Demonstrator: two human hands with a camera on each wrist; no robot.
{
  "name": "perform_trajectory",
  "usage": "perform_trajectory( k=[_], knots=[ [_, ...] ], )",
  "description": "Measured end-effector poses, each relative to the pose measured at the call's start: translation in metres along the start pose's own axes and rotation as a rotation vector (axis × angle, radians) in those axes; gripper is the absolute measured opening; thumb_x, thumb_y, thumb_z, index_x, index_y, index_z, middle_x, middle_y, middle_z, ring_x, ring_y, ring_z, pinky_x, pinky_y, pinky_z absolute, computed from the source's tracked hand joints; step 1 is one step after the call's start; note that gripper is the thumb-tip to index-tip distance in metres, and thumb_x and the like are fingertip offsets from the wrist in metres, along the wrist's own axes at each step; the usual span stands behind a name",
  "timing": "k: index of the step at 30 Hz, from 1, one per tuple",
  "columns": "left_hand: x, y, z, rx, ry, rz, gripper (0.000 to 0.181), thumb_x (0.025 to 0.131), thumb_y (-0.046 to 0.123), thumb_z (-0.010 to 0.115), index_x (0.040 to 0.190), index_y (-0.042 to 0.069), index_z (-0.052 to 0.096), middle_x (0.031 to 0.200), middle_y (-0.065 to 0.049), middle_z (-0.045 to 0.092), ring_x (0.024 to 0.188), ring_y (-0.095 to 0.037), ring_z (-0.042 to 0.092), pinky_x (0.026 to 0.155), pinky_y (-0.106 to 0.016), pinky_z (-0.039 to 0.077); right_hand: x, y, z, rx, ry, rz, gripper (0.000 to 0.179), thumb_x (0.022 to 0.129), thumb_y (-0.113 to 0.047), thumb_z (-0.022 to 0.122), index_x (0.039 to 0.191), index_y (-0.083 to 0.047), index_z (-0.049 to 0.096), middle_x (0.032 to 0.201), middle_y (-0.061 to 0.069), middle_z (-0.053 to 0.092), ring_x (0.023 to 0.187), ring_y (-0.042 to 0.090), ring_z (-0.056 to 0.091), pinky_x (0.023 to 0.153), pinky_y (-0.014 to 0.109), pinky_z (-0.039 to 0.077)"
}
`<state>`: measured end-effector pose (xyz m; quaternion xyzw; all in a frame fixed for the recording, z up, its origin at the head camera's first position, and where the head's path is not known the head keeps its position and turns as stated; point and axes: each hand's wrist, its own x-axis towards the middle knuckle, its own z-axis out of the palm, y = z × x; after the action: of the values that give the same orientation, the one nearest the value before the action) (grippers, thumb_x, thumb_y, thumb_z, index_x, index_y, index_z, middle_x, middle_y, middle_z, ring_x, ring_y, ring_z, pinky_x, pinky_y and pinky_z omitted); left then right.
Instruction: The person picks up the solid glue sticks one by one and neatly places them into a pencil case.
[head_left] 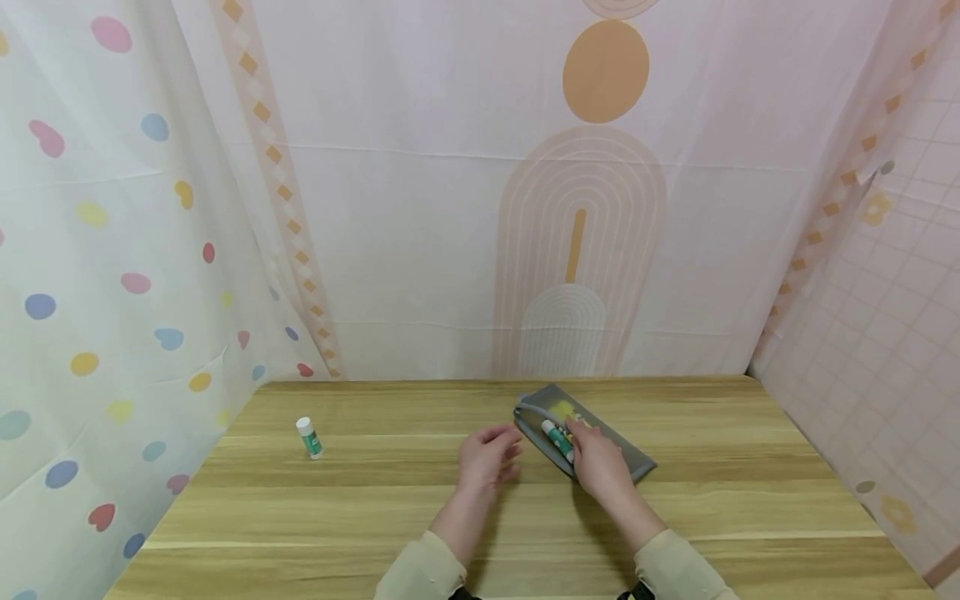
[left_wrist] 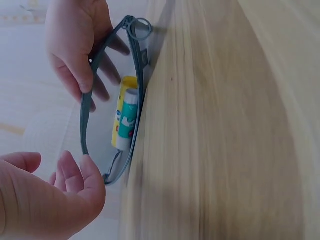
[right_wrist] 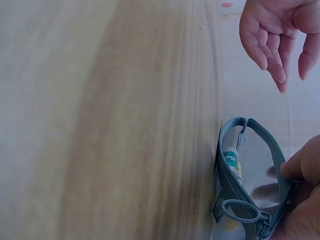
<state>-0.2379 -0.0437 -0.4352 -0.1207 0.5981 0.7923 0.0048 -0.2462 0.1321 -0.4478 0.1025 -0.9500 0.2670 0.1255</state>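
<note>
A grey translucent zip pouch (head_left: 621, 447) lies at a slant on the table, its mouth spread towards the left. My right hand (head_left: 600, 462) pinches one edge of the zip opening between thumb and fingers, clear in the right wrist view. Inside the pouch rest a green glue stick (left_wrist: 128, 120) with a white cap and a yellow item (left_wrist: 118, 117) beside it, whose kind I cannot tell. Just left of the mouth hovers my left hand (head_left: 486, 458), fingers loosely bent, holding nothing. The pouch's zip has a ring pull (right_wrist: 244, 211).
Another green glue stick (head_left: 309, 438) with a white cap stands by itself on the left part of the wooden table (head_left: 360, 517). Patterned curtains (head_left: 405, 267) hang behind the table and along both sides.
</note>
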Motion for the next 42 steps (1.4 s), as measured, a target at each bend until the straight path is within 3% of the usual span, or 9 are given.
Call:
perform_trajectory(
  k=[7,13,22,31,42],
  knots=[
    [0.003,0.004,-0.008,0.157,0.057,0.166,0.029,0.088,0.005,0.07,0.112,-0.011,0.065,0.084,-0.004,0.069,0.071,-0.011,0.064,0.063,-0.028,0.057,0.001,0.001,0.001,-0.002,-0.014,0.0,0.034,0.096,0.002,0.056,0.13,0.003,0.06,0.122,0.029,0.062,0.113,0.054,0.055,0.084,0.077,0.042],
    [0.008,0.003,-0.012,0.319,0.123,0.315,0.021,0.085,0.004,0.073,0.103,-0.008,0.07,0.089,-0.012,0.071,0.075,-0.019,0.068,0.063,-0.021,0.053,0.0,0.0,0.0,-0.013,-0.02,0.002,0.034,0.097,0.002,0.056,0.13,0.004,0.06,0.123,0.03,0.062,0.114,0.053,0.055,0.084,0.077,0.043],
    [0.009,0.008,-0.023,0.468,0.179,0.398,0.02,0.084,0.006,0.074,0.101,-0.002,0.073,0.089,-0.009,0.072,0.081,-0.021,0.067,0.066,-0.024,0.052,0.001,0.0,0.001,-0.013,-0.01,-0.003,0.034,0.096,0.002,0.056,0.13,0.004,0.06,0.122,0.03,0.062,0.113,0.053,0.056,0.084,0.077,0.042],
    [0.013,0.007,-0.04,0.528,0.189,0.445,0.021,0.085,0.007,0.075,0.103,-0.003,0.071,0.09,-0.011,0.073,0.082,-0.025,0.069,0.068,-0.03,0.056,0.0,-0.001,0.0,-0.013,-0.011,0.005,0.034,0.096,0.002,0.056,0.13,0.003,0.06,0.122,0.03,0.062,0.113,0.054,0.056,0.086,0.077,0.042],
    [0.014,0.01,-0.062,0.683,0.206,0.52,0.031,0.087,0.011,0.075,0.114,-0.004,0.068,0.099,-0.017,0.071,0.085,-0.028,0.069,0.074,-0.041,0.059,0.0,-0.001,-0.001,-0.001,-0.005,0.011,0.034,0.096,0.002,0.057,0.13,0.003,0.061,0.122,0.029,0.062,0.113,0.054,0.056,0.087,0.076,0.042]
  ],
)
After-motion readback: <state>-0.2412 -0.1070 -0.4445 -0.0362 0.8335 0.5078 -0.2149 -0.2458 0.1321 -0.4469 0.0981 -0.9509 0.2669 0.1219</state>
